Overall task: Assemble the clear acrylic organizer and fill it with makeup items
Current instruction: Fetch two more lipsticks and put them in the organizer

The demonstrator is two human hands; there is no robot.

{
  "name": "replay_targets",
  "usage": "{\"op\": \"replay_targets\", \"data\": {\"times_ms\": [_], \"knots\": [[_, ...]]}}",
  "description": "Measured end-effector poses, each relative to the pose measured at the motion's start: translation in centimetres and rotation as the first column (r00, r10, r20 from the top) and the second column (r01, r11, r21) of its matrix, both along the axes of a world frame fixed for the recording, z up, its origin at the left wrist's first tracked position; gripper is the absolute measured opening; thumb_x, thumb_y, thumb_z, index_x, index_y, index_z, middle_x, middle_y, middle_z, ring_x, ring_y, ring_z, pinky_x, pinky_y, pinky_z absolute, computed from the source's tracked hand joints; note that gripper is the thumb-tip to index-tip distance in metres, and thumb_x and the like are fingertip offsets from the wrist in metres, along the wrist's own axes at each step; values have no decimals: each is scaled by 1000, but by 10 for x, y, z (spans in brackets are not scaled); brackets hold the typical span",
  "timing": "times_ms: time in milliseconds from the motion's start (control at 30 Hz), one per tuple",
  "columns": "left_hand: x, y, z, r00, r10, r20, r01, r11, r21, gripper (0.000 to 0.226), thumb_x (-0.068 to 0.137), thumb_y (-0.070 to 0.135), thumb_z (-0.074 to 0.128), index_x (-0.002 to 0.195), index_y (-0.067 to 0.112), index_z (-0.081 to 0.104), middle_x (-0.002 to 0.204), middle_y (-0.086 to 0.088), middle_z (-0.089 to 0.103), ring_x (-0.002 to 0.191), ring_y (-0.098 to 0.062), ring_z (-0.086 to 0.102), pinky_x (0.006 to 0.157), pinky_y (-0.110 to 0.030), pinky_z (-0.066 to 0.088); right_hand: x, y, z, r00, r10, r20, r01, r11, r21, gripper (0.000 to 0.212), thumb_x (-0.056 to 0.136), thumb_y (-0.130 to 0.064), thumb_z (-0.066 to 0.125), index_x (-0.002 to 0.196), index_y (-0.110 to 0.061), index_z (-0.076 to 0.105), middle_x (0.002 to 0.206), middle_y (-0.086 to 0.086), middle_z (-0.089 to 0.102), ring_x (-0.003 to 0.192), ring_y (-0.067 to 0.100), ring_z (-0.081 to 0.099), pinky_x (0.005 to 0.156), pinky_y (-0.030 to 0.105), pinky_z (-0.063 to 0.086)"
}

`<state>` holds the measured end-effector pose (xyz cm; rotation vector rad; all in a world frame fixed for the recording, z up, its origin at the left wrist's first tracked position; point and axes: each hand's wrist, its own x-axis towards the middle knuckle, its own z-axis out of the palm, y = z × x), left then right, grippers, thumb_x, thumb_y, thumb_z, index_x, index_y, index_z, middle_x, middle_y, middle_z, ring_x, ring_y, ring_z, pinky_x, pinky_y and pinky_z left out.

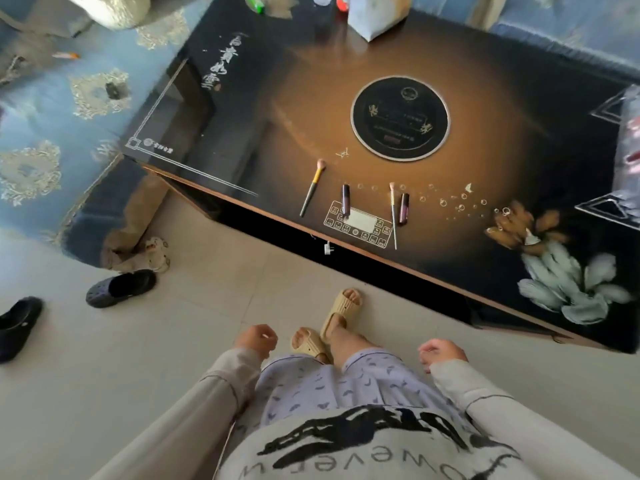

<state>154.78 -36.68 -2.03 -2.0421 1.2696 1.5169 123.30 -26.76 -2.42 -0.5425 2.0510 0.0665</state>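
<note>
The head camera looks down at a person standing in front of a low dark table (242,109). The left hand (257,341) hangs beside the body over the floor. Its fingers are loosely curled and it holds nothing and touches nothing. The right hand (444,351) hangs the same way on the other side, fingers loosely bent inward, also free of any object. Both hands are well apart from the table.

The makeup items lie on the table near its front edge. A brush with a yellow and black handle (312,190) lies at the left of the row. Beside it a dark lip gloss tube (345,199) rests with its lower end on the printed control panel (360,226). A thin brush (393,216) lies to the right of it, and a second lip gloss tube (403,208) lies just beside that brush. At the right edge of the table there is a clear, blurred object (629,143); I cannot tell if it is the organizer.
</note>
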Motion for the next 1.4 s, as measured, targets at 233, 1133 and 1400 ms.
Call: {"op": "replay_targets", "data": {"times_ms": [233, 1133, 1400], "knots": [[-25, -35, -3, 985, -160, 61, 158, 986, 44, 20, 90, 5, 47, 87, 7, 66, 96, -19, 69, 81, -27, 62, 76, -29, 48, -11, -26, -7, 994, -110, 12, 110, 994, -6, 22, 86, -4, 51, 100, 0, 68, 107, 19, 69, 86, 25, 60, 94, 36, 49], [-202, -253, -54, 965, -216, 147, 240, 954, -178, 43, 84, 35, 62, 116, 12, 45, 107, -11, 65, 95, -29, 65, 74, -36, 52, -62, -280, -45, 985, -124, -121, 99, 976, -195, 32, 87, -27, 60, 111, -7, 58, 112, 14, 66, 103, 30, 61, 83, 33, 49], [-217, -256, -57, 917, -319, 240, 362, 918, -164, 30, 87, 23, 55, 113, 9, 50, 108, -14, 64, 82, -29, 56, 63, -33, 42, -63, -279, -51, 982, -81, -172, 51, 984, -171, 26, 87, -24, 60, 107, -7, 57, 109, 14, 66, 101, 31, 62, 83, 37, 52]]}}
